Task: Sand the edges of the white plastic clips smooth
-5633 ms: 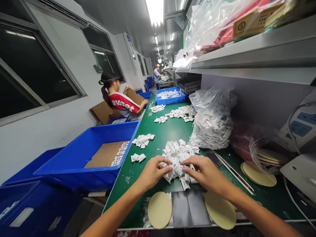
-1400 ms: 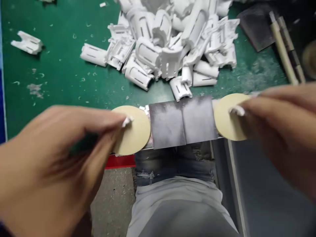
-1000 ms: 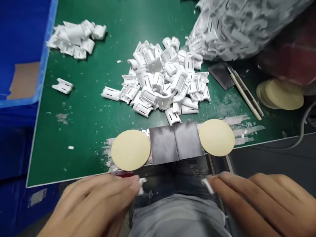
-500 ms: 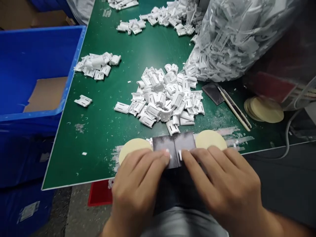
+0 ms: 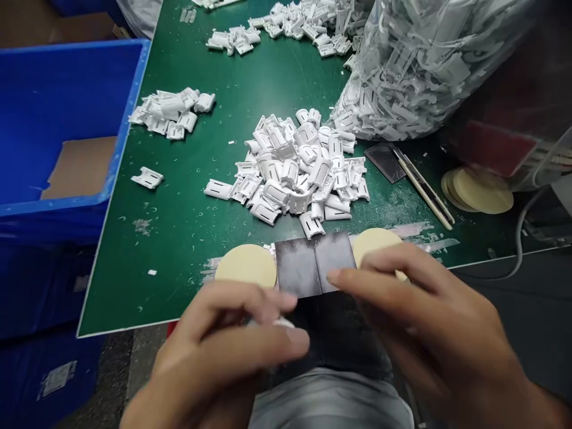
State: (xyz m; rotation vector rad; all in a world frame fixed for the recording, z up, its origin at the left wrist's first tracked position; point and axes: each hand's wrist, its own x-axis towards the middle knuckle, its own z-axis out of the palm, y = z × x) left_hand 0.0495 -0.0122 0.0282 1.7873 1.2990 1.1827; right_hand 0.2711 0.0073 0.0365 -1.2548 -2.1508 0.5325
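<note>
My left hand (image 5: 223, 351) hovers over my lap just before the table's front edge, fingers pinched on a small white plastic part (image 5: 277, 322) that barely shows. My right hand (image 5: 429, 328) is beside it, fingers curled together; what it holds is hidden. Just beyond the fingertips lie two dark grey sanding sheets (image 5: 315, 271) flanked by a cream disc on the left (image 5: 245, 268) and a cream disc on the right (image 5: 373, 241). A heap of white plastic clips (image 5: 295, 173) sits behind them on the green table (image 5: 187, 220).
A blue bin (image 5: 58, 131) with cardboard inside stands at the left. A clear bag of white parts (image 5: 415, 65) is at the back right. A smaller pile (image 5: 167, 110), a lone clip (image 5: 146, 177), a knife-like tool (image 5: 422, 187), stacked cream discs (image 5: 480, 190) and a cable (image 5: 521, 238) lie around.
Both hands have drawn back from the grey sheets toward my body, and the left thumb now covers its white part. The view has shifted slightly down.
</note>
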